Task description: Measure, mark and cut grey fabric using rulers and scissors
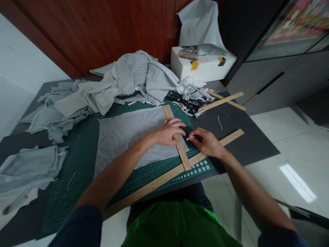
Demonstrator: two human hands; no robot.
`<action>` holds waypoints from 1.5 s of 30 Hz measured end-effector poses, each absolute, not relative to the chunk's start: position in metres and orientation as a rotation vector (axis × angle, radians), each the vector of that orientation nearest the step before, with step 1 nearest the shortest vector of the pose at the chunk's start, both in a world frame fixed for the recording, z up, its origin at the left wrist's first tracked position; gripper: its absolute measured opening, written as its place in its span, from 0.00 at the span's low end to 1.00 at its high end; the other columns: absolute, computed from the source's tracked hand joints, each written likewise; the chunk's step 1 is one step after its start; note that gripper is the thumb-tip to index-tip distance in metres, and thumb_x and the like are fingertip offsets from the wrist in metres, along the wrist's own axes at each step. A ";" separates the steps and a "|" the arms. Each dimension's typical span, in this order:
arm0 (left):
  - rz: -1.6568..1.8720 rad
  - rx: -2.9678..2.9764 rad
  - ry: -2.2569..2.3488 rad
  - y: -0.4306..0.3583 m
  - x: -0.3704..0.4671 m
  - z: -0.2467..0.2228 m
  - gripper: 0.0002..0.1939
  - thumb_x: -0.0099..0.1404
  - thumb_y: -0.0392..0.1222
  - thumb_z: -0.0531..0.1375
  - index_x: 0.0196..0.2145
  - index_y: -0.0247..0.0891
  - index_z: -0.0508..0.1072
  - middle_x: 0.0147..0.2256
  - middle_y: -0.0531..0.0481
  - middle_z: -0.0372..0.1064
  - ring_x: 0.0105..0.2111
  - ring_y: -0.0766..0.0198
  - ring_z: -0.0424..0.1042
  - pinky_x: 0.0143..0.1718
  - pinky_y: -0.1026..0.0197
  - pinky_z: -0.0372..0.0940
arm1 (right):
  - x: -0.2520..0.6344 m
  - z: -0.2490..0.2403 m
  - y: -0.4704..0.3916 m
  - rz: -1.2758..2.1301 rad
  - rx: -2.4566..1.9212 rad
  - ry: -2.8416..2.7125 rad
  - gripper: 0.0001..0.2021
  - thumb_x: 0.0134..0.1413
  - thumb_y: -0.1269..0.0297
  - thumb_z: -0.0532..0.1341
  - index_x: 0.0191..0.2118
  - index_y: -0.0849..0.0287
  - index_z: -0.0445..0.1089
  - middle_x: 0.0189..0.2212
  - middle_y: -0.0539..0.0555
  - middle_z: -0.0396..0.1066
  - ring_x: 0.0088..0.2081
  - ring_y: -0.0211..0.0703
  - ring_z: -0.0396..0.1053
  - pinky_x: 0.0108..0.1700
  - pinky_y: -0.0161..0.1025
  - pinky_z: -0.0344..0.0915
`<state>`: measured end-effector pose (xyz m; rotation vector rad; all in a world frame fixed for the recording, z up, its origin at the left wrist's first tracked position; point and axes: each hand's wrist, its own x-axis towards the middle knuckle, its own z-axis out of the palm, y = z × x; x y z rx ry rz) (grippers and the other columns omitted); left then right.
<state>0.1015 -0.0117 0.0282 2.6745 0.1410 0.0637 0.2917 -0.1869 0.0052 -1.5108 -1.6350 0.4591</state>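
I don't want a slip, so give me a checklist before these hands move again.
Left hand on the short ruler: ok, spread over it.
Short ruler on the gray cloth: ok, near its right edge.
Right hand gripping the small pale piece: ok, pinched.
Short ruler square to the long ruler: cannot tell from this angle.
Scissors free of scraps: not ok, they lie among them.

From afar, I am resting my left hand (168, 133) on a wooden ruler (183, 155) across gray cloth (131, 125), while my right hand (207, 143) is pinching a small pale object (190, 138) over a green mat (79, 147).
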 end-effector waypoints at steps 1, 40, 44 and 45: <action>0.069 2.677 0.146 -0.011 0.101 0.029 0.22 0.62 0.37 0.68 0.53 0.52 0.82 0.68 0.51 0.66 0.73 0.45 0.52 0.70 0.34 0.51 | 0.291 0.003 -0.188 0.463 -1.504 -1.634 0.03 0.67 0.66 0.63 0.40 0.54 0.75 0.34 0.53 0.75 0.31 0.42 0.71 0.34 0.40 0.69; 0.053 2.722 0.089 -0.019 0.094 0.015 0.11 0.69 0.41 0.65 0.41 0.58 0.87 0.67 0.59 0.68 0.72 0.46 0.53 0.70 0.36 0.50 | 0.267 0.002 -0.201 0.471 -1.384 -1.737 0.07 0.70 0.70 0.60 0.41 0.54 0.75 0.37 0.56 0.77 0.39 0.46 0.76 0.44 0.45 0.76; 0.053 2.733 0.074 -0.018 0.093 0.013 0.13 0.71 0.41 0.64 0.45 0.59 0.86 0.68 0.59 0.67 0.72 0.47 0.52 0.70 0.38 0.49 | 0.269 0.001 -0.202 0.437 -1.406 -1.743 0.07 0.70 0.70 0.59 0.41 0.55 0.75 0.37 0.56 0.77 0.39 0.46 0.76 0.44 0.44 0.76; 0.058 2.733 0.062 -0.018 0.093 0.013 0.12 0.72 0.41 0.63 0.45 0.58 0.86 0.68 0.58 0.67 0.72 0.47 0.52 0.70 0.38 0.49 | 0.269 0.001 -0.202 0.432 -1.408 -1.738 0.07 0.70 0.70 0.60 0.41 0.55 0.75 0.37 0.56 0.77 0.39 0.46 0.76 0.44 0.44 0.76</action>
